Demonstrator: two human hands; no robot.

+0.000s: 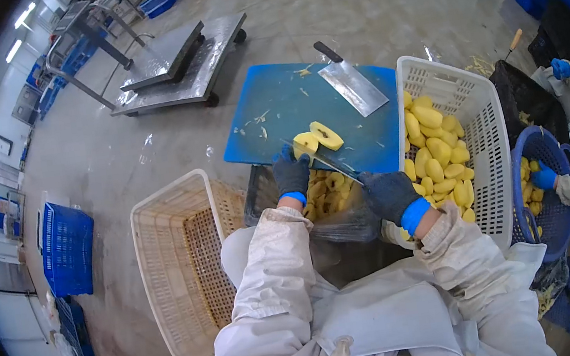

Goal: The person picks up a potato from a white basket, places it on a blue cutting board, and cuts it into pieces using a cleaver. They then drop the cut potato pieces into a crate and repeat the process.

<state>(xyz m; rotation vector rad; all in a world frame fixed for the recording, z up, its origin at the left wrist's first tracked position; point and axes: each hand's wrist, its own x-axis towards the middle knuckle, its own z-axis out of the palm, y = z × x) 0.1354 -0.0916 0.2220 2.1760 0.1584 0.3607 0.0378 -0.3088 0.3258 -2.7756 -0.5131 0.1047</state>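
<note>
On the blue cutting board [243, 129] lie two pieces of peeled potato, one a potato half [305, 142] and beside it a cut potato [326, 135] with a dark hollow in its face. My left hand [292, 175], in a dark glove, has its fingers curled against the near side of the potato half. My right hand [390, 196], gloved too, is closed around the handle of a knife [332, 163], whose narrow blade points up and left to the potato half. A cleaver [354, 87] lies flat at the board's far side.
Right of the board stands a white crate [489, 115] of peeled potatoes [440, 150]. Below the board, a bin holds potato pieces [330, 190]. A white crate [149, 268] stands left. A co-worker's gloved hand [544, 177] reaches into a blue basket [558, 228]. A platform cart [212, 58] stands beyond.
</note>
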